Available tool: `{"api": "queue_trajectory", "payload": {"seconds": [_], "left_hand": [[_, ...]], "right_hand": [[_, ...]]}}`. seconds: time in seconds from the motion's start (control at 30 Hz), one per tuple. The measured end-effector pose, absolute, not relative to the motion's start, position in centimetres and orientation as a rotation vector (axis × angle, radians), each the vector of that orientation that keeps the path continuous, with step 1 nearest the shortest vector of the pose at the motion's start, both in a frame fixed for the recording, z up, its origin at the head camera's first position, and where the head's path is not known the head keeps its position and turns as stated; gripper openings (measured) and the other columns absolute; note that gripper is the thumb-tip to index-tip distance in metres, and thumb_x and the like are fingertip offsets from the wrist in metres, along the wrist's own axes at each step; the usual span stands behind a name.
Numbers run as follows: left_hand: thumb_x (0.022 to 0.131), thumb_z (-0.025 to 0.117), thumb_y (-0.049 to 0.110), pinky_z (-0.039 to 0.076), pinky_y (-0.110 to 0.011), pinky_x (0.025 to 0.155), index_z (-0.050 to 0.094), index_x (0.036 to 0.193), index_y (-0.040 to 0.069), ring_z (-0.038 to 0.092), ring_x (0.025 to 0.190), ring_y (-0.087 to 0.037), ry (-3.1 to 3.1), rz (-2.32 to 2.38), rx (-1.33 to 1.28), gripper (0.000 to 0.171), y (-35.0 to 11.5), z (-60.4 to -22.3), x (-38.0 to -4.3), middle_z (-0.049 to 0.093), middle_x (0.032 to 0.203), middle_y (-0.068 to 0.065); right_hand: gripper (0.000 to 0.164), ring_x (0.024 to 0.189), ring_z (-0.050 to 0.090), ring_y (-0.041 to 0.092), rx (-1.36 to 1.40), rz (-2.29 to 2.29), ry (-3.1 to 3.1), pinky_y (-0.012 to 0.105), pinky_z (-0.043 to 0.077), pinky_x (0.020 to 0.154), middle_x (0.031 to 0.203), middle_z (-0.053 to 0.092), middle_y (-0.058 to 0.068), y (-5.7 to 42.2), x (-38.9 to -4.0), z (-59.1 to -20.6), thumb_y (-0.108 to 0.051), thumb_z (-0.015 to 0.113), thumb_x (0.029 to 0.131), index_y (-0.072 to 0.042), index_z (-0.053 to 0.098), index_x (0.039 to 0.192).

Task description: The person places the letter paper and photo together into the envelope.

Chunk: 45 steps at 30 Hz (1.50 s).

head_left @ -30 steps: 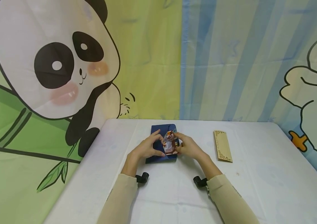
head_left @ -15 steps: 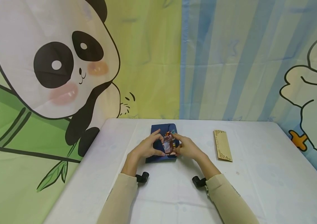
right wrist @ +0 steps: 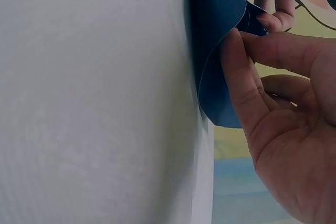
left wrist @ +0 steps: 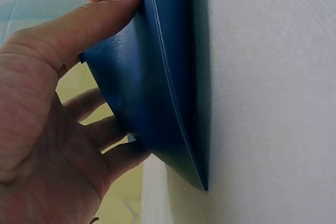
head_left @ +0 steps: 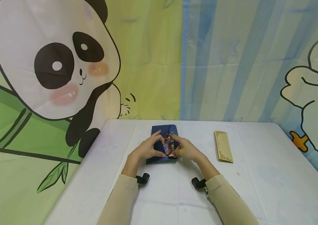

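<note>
A dark blue folder lies near the back of the table, its cover bulging up in both wrist views. My left hand grips its left side. In the left wrist view the thumb presses the blue cover, with other fingers behind the edge. A card with a cartoon hamster overlaps the folder, its left part hidden. My right hand pinches this card at its right side between thumb and index finger. The right wrist view shows those fingers right at the folder's curved edge; the card is hidden there.
To the right, a narrow gold folded card with ornate borders lies on the white tablecloth. Behind the table hangs a printed cloth with a panda and stripes. A black wrist camera sits at each cuff.
My right hand has shifted slightly left with the hamster card, and less of the card shows at the folder. My left hand has stayed in place.
</note>
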<state>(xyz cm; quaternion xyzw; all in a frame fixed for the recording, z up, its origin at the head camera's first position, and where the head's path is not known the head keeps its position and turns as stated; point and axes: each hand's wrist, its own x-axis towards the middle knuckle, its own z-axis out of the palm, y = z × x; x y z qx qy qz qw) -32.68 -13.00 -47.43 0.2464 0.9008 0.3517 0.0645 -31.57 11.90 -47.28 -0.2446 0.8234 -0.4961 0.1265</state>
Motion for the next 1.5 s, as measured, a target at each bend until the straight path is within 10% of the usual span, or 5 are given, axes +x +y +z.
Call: {"api": "queue_trajectory", "payload": {"seconds": [0.13, 0.37, 0.6, 1.5], "left_hand": [[0.077, 0.093, 0.033, 0.032, -0.067, 0.119, 0.060, 0.116, 0.019, 0.026, 0.157, -0.044, 2.714, 1.071, 0.747, 0.053, -13.0, -47.5, -32.7, 0.019, 0.175, -0.009], [0.077, 0.094, 0.032, 0.031, -0.068, 0.119, 0.060, 0.114, 0.020, 0.026, 0.157, -0.044, 2.707, 1.086, 0.738, 0.051, -13.0, -47.5, -32.6, 0.019, 0.175, -0.008], [0.077, 0.094, 0.030, 0.030, -0.069, 0.119, 0.059, 0.111, 0.023, 0.024, 0.157, -0.044, 2.706, 1.094, 0.727, 0.049, -12.9, -47.3, -32.5, 0.019, 0.175, -0.007], [0.076, 0.094, 0.032, 0.032, -0.069, 0.118, 0.058, 0.106, 0.031, 0.025, 0.157, -0.044, 2.710, 1.096, 0.727, 0.047, -12.9, -47.4, -32.5, 0.020, 0.175, -0.006]], "right_hand": [[0.081, 0.081, 0.074, 0.023, -0.705, -1.455, 2.378, 0.033, 0.060, 0.075, 0.163, 0.039, 0.024, 11.7, -31.5, -47.3, 0.013, 0.058, 0.091, -0.002, 0.025, 0.163], [0.082, 0.078, 0.075, 0.023, -0.662, -1.452, 2.357, 0.038, 0.060, 0.075, 0.100, 0.075, 0.026, 11.2, -31.6, -47.3, 0.011, 0.062, 0.093, -0.002, 0.022, 0.164], [0.079, 0.078, 0.073, 0.021, -0.700, -1.480, 2.369, 0.032, 0.061, 0.074, 0.173, 0.015, 0.022, 10.8, -31.9, -47.6, 0.018, 0.056, 0.089, 0.004, 0.026, 0.161], [0.077, 0.081, 0.075, 0.019, -0.624, -1.513, 2.334, 0.031, 0.062, 0.075, 0.173, 0.013, 0.023, 9.6, -32.9, -48.0, 0.016, 0.062, 0.089, 0.007, 0.030, 0.158]]}}
